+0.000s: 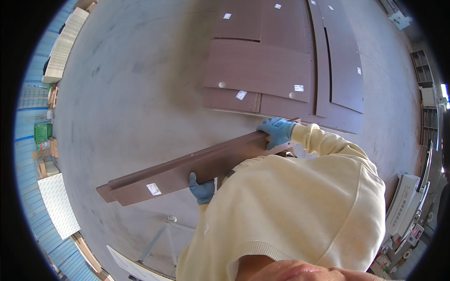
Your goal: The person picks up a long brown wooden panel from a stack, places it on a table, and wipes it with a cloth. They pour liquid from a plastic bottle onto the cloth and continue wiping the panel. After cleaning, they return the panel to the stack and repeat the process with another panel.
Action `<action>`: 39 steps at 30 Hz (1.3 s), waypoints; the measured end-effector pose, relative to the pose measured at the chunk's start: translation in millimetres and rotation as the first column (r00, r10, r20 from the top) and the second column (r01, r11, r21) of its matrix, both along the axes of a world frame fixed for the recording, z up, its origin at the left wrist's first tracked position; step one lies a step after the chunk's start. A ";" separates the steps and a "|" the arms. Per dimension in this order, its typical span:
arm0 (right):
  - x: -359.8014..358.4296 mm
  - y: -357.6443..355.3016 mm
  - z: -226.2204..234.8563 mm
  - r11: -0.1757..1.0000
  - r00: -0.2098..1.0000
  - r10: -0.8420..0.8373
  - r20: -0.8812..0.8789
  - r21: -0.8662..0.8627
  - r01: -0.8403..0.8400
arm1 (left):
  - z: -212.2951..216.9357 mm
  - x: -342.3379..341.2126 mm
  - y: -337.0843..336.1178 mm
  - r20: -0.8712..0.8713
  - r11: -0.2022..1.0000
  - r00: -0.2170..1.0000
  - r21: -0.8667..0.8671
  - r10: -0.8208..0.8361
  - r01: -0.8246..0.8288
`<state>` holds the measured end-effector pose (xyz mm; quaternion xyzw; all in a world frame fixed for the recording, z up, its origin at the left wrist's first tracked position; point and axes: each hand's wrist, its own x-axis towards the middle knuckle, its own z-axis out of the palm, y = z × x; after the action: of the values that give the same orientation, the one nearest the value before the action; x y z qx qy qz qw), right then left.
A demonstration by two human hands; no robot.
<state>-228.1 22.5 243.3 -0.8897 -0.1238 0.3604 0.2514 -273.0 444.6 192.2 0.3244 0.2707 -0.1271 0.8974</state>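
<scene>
Two long, narrow brown boards [178, 171], one lying against the other, are held in front of my body. My gloved left hand [202, 188] grips their near edge, thumb on the upper face, close to a white label [153, 189]. Toward the right end, my gloved right hand [277, 131] wraps over the far edge. Both gloves are blue. Part of the boards' right end is hidden behind my right hand and sleeve. Beyond them lies a spread of larger brown panels [258, 65], overlapping and marked with small white labels.
Grey concrete floor [122, 107] surrounds the panels. Boxes and a green crate [42, 132] line the left wall, with a white patterned sheet [59, 205] nearby. A metal frame [171, 219] stands at the lower left. A machine [406, 206] and shelving [429, 122] are on the right.
</scene>
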 end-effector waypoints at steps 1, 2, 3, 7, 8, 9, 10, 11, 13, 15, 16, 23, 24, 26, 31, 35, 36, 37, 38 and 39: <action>11.3 29.3 -0.4 1.000 1.000 0.014 -0.007 0.000 -0.014 | 3.7 6.9 29.2 -0.008 1.000 1.000 0.014 0.006 -0.006; 21.1 56.5 -1.3 0.999 1.000 0.013 0.000 0.033 -0.013 | 8.5 15.0 58.4 0.006 1.000 1.000 0.016 -0.007 0.007; 32.1 83.7 0.1 0.999 1.000 0.005 -0.003 0.043 -0.005 | 15.7 26.9 87.7 0.009 0.999 1.000 0.024 -0.024 0.024; 81.3 158.8 19.0 0.998 0.996 -0.056 0.065 0.040 0.054 | 29.6 95.7 160.9 0.038 0.999 0.999 0.038 -0.032 0.031; 95.8 171.3 25.1 0.998 0.996 -0.055 0.068 0.026 0.053 | 31.4 113.0 171.9 0.030 0.999 0.999 0.054 -0.009 0.007; 109.6 182.4 31.3 0.997 0.994 -0.074 0.078 0.024 0.073 | 34.6 130.8 183.0 0.097 0.998 0.994 0.043 -0.050 0.046; 122.4 193.9 36.3 0.996 0.993 -0.089 0.074 0.010 0.088 | 36.2 152.6 192.8 0.109 0.997 0.991 0.036 -0.078 0.074; 135.5 204.0 39.1 0.994 0.991 -0.109 0.077 0.012 0.108 | 37.9 174.0 202.4 0.107 0.994 0.989 0.041 -0.102 0.098; 163.2 224.4 38.8 0.988 0.984 -0.154 0.089 0.032 0.151 | 41.7 216.6 223.0 0.093 0.989 0.987 0.075 -0.133 0.127; 198.0 242.1 30.6 0.979 0.974 -0.198 0.111 0.063 0.192 | 41.0 267.6 236.9 0.112 0.984 0.982 0.112 -0.152 0.140; 219.1 251.3 24.4 0.975 0.969 -0.218 0.121 0.078 0.209 | 42.0 294.6 244.7 0.112 0.979 0.978 0.120 -0.178 0.164; 402.0 301.8 0.2 0.966 0.957 -0.231 0.174 0.154 0.206 | 70.2 481.8 295.3 0.163 0.947 0.940 0.172 -0.300 0.273; 424.0 304.9 2.3 0.970 0.961 -0.216 0.176 0.148 0.191 | 72.4 503.3 300.3 0.155 0.948 0.943 0.171 -0.294 0.268; 467.5 306.0 7.0 0.972 0.952 -0.220 0.213 0.134 0.194 | 73.0 543.9 308.6 0.134 0.956 0.952 0.146 -0.274 0.254; 593.7 305.8 10.2 0.980 0.963 -0.194 0.186 0.082 0.181 | 64.7 674.8 314.6 0.097 0.960 0.958 0.098 -0.272 0.262; 703.8 300.8 7.0 0.972 0.949 -0.237 0.206 0.053 0.231 | 47.3 801.3 304.6 0.066 0.961 0.959 0.036 -0.276 0.274; 734.9 298.0 8.7 0.967 0.944 -0.255 0.209 0.041 0.252 | 45.0 837.8 300.3 0.065 0.958 0.955 0.021 -0.288 0.288; 765.0 296.8 11.8 0.960 0.938 -0.279 0.206 0.029 0.279 | 44.5 876.0 295.2 0.066 0.953 0.951 0.003 -0.303 0.303; 790.7 294.9 17.3 0.955 0.934 -0.290 0.210 0.005 0.296 | 46.6 912.0 289.2 0.061 0.947 0.946 -0.015 -0.319 0.321; 813.5 293.5 23.8 0.949 0.930 -0.303 0.209 -0.019 0.313 | 48.9 946.9 281.1 0.040 0.938 0.941 -0.081 -0.336 0.338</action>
<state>585.4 316.0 267.0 -0.9365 0.0017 0.2266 0.2675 673.9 725.7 241.1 0.3283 0.1941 -0.2865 0.8789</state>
